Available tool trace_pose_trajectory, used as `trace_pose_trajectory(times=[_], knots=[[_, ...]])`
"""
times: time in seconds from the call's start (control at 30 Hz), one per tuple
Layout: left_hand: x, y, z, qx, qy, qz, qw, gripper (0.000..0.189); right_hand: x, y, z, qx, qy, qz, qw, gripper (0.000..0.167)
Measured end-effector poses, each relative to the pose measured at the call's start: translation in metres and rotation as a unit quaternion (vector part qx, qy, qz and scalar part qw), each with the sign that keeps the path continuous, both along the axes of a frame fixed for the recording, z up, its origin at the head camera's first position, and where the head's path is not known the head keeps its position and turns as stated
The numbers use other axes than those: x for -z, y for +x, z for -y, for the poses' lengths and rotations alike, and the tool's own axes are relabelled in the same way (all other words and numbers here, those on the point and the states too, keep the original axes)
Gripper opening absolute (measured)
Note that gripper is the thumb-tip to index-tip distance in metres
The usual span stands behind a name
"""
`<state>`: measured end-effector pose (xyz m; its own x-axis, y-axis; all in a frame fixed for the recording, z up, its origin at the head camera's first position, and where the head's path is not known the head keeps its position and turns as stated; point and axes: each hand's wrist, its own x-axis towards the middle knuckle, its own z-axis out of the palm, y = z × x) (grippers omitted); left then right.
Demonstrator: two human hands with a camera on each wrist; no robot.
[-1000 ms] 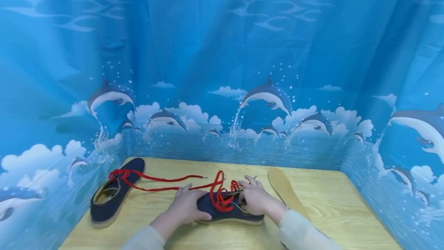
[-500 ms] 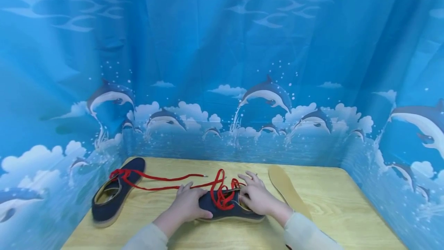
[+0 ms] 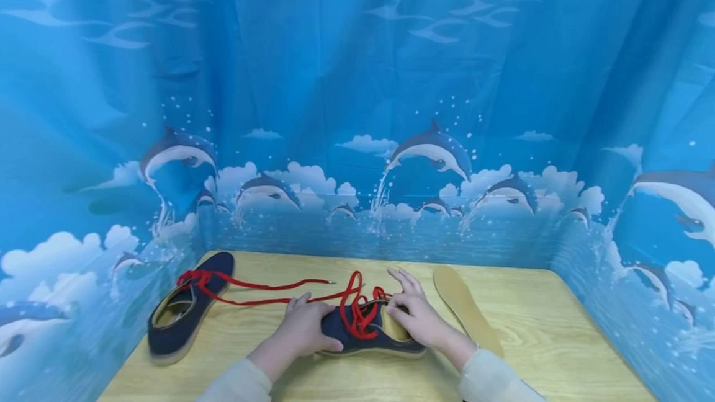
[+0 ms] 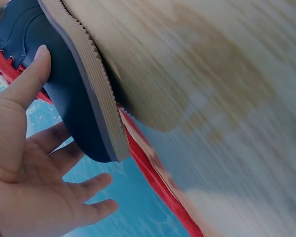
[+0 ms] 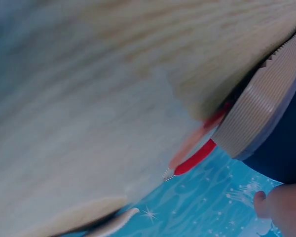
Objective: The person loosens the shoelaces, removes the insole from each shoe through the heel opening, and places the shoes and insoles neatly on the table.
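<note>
A navy lace-up shoe [image 3: 357,341] with red laces [image 3: 355,318] lies on its sole on the table, its toe to the left. My left hand [image 3: 304,329] grips the toe, with the thumb on the near side; in the left wrist view the thumb presses the upper and the outer fingers spread loosely. Over the shoe's opening, my right hand [image 3: 420,320] pinches with thumb and forefinger at the far rim by the tongue, its other fingers raised. The exact pinch is partly hidden. A tan lining shows inside the opening.
A second navy shoe [image 3: 181,321] stands at the left, its red laces [image 3: 257,303] trailing right across the wooden table [image 3: 558,340]. To the right of the hands lies a tan insole [image 3: 468,309]. A blue dolphin-print curtain [image 3: 357,110] surrounds the table.
My right hand has drawn back slightly from inside the shoe's opening, so more of the tan lining shows. My left hand keeps its grip on the toe.
</note>
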<state>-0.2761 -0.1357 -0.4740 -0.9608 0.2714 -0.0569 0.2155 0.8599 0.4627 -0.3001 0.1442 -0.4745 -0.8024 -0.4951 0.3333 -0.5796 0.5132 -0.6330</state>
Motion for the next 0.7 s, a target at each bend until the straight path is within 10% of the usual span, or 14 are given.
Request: trace_pose_trajectory(times=[0.27,0.7], knots=[[-0.003,0.000,-0.002,-0.001,-0.019,-0.004,0.9998,0.077,-0.006,-0.006,-0.006,0.008,-0.101,0.095,0.9903,0.022],[-0.004,0.001,-0.004,-0.002,-0.020,-0.011,0.9997,0.077,-0.047,-0.020,-0.010,0.034,0.084,0.096,0.9912,0.022]])
